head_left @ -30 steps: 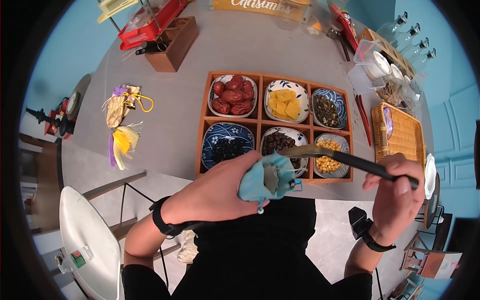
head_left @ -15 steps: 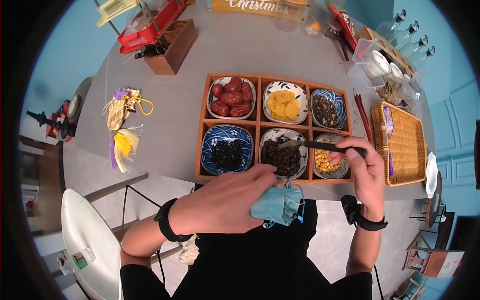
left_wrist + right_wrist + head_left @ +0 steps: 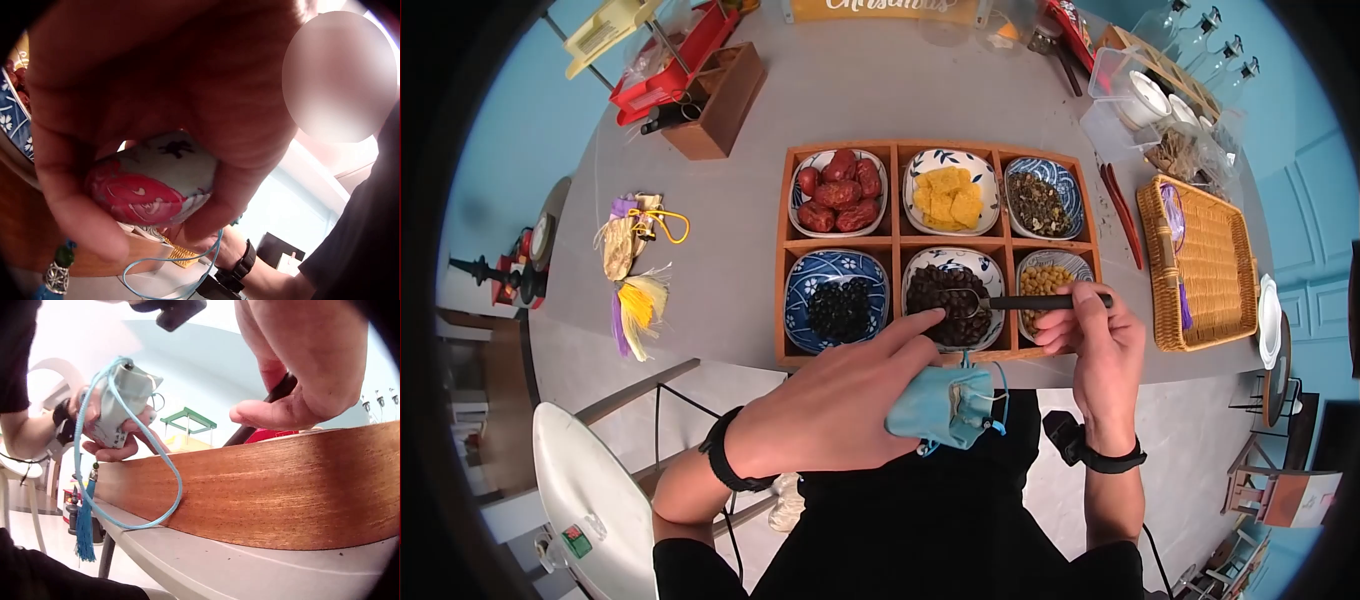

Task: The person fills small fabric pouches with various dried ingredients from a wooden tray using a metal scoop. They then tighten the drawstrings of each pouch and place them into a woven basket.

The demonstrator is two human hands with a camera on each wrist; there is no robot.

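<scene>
My left hand (image 3: 840, 400) grips a light blue drawstring pouch (image 3: 945, 405) just in front of the wooden compartment box (image 3: 897, 215). The left wrist view shows a pink pattern on the pouch; a blue tassel (image 3: 86, 522) and looped cord hang from it in the right wrist view. One left fingertip reaches over the near rim of a patterned bowl of dark brown beans (image 3: 935, 290). With my right hand (image 3: 1105, 345) I pinch the black handle of a metal spoon (image 3: 1040, 301), its head down among those beans. The handle crosses above the bowl of yellow kernels (image 3: 1045, 275).
Other compartments hold bowls of red dates (image 3: 840, 190), yellow chips (image 3: 948, 197), dried leaves (image 3: 1038, 203) and black beans (image 3: 840, 308). A wicker tray (image 3: 1210, 270) and red tongs (image 3: 1122, 215) lie right; a tasselled gold pouch (image 3: 622, 250) lies left.
The spoon has gone from the pouch's mouth down into the dark brown beans, my right hand moving left with it. My left hand has lowered the pouch slightly towards me.
</scene>
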